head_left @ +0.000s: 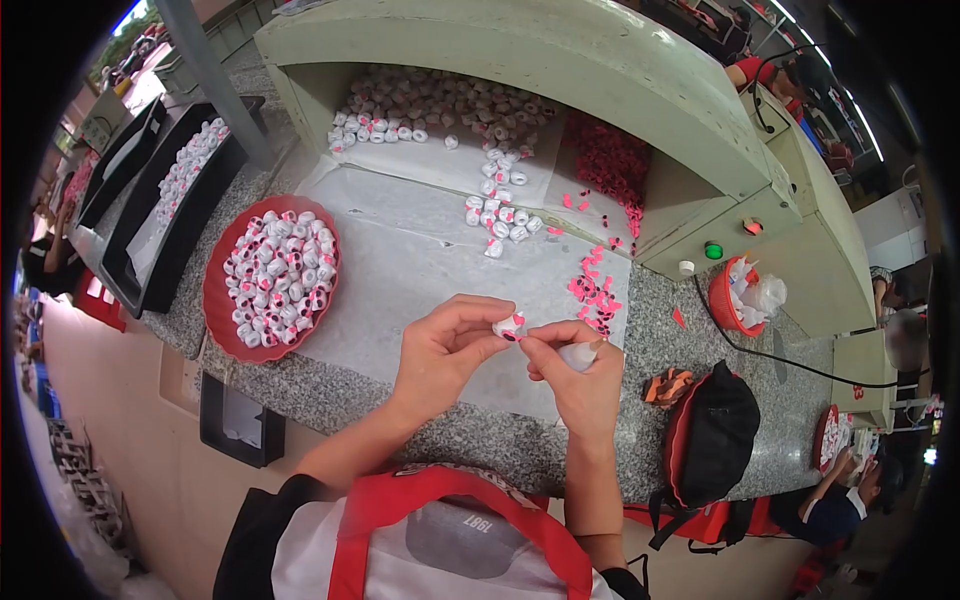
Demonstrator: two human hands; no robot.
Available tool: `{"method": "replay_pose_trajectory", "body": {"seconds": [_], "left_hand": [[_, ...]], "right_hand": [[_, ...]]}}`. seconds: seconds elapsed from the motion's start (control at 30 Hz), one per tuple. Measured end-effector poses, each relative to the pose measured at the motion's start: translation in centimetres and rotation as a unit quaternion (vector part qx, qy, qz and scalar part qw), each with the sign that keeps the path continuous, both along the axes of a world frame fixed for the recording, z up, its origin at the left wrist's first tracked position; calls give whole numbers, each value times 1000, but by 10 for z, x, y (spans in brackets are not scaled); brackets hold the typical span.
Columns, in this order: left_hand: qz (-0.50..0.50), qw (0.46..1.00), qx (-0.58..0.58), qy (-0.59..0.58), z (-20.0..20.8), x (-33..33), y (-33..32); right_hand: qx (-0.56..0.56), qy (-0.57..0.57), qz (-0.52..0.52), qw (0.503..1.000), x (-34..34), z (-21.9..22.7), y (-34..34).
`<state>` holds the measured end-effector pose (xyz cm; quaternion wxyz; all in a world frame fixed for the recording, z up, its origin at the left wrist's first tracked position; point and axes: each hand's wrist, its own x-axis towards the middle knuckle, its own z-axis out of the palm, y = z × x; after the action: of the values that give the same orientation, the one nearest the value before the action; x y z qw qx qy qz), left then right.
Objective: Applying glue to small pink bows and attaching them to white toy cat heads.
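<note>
The left hand [432,352] reaches in from the lower left, palm turned inward, its thumb below and fingers arched above, pinching a small white piece [507,324] between their tips. The right hand [588,392] faces it, wrist nearly upright, thumb and forefinger brought together at the white piece's lower right edge, where pink and dark spots show; whether they grip a separate bit there I cannot tell. Its bent fingers also clasp a translucent whitish object [578,356] against the palm. Both forearms rise from the lower edge, the left slanting, the right steeper, so the white piece is held between the hands above a pale sheet [400,290]. Just beyond the right hand lie scattered pink bits [592,290]; farther up, white rolls [496,216] trail out of a pale green cabinet [520,55]. Left of the sheet stands a red basin [213,300] heaped with finished-looking white pieces; a black bag [725,430] lies well to the right.
</note>
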<state>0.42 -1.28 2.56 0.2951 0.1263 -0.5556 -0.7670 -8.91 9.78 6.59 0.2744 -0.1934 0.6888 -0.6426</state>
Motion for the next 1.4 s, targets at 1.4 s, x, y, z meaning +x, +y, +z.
{"method": "replay_pose_trajectory", "body": {"seconds": [1.4], "left_hand": [[-1, 985, 140, 103, -11, 1, 6]], "right_hand": [[-5, 213, -8, 977, 15, 0, -9]]}}
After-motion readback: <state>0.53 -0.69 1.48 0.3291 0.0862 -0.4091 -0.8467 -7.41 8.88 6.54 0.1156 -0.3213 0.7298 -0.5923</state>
